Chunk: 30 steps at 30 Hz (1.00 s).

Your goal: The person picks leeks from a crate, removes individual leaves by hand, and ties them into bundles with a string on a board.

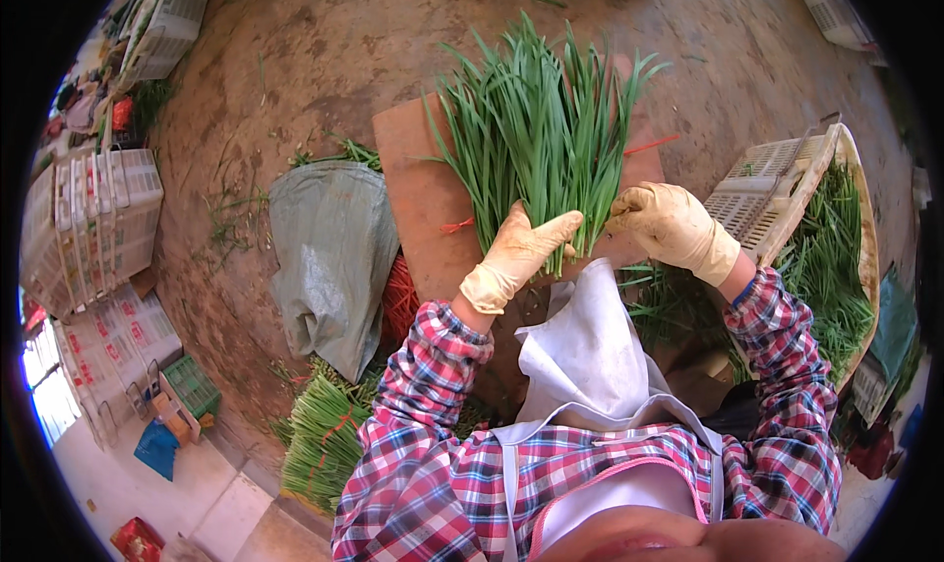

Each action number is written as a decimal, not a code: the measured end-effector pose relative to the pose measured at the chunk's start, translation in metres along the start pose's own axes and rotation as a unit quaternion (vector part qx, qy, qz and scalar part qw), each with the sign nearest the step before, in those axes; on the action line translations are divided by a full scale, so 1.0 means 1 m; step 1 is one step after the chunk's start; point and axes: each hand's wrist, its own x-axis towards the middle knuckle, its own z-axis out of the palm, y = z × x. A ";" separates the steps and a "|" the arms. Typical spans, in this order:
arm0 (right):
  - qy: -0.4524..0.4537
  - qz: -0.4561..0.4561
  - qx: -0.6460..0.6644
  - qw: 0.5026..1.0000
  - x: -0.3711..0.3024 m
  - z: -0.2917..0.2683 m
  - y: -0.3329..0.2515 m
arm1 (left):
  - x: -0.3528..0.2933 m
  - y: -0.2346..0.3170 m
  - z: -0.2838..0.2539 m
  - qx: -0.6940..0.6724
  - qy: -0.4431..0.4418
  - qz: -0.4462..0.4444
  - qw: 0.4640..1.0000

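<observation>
A wide bunch of garlic chives [536,134] lies on a reddish-brown board [403,159], leaf tips pointing away from me. My left hand [521,255], in a cream glove, is around the left side of its stem ends, with the thumb stretched across them. My right hand [678,230], gloved alike, is closed beside the stem ends on the right. Its fingertips are pinched together, and I cannot make out what is between them. A red tie [651,146] sticks out from the right of the bunch, and another red tie [456,227] shows at its left.
Left of the board lies a grey-green sack [329,257], with red ties [399,296] beside it. Bundled greens [323,444] stand near my left elbow. To the right, a cream crate [762,193] holds loose greens [831,257]. White crates [93,223] are stacked at far left.
</observation>
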 end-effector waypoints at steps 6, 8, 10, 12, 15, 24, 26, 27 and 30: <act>0.042 -0.001 0.045 0.998 0.035 0.000 -0.012 | -0.033 0.014 -0.012 0.343 0.057 0.059 0.936; 0.052 0.011 0.075 0.996 0.047 0.002 -0.015 | -0.038 0.015 -0.015 0.513 0.119 0.139 0.839; 0.058 0.038 0.075 0.995 0.063 0.004 -0.015 | -0.028 0.016 -0.019 0.511 0.160 0.209 0.818; 0.110 0.027 0.076 0.991 0.088 0.009 -0.012 | -0.007 0.017 -0.020 0.531 0.216 0.260 0.777; 0.122 0.044 0.042 0.991 0.150 0.018 0.002 | 0.023 0.015 -0.018 0.581 0.242 0.133 0.766; -0.016 0.218 0.013 0.976 0.257 0.066 0.054 | 0.057 0.003 -0.010 0.625 0.222 0.062 0.746; 0.021 0.261 0.123 0.957 0.251 0.070 0.061 | 0.060 0.002 -0.013 0.637 0.206 0.047 0.741; 0.035 0.283 0.140 0.948 0.249 0.070 0.063 | 0.061 0.002 -0.014 0.638 0.203 0.044 0.742; 0.053 0.280 0.156 0.946 0.251 0.074 0.063 | 0.062 0.003 -0.017 0.638 0.200 0.038 0.742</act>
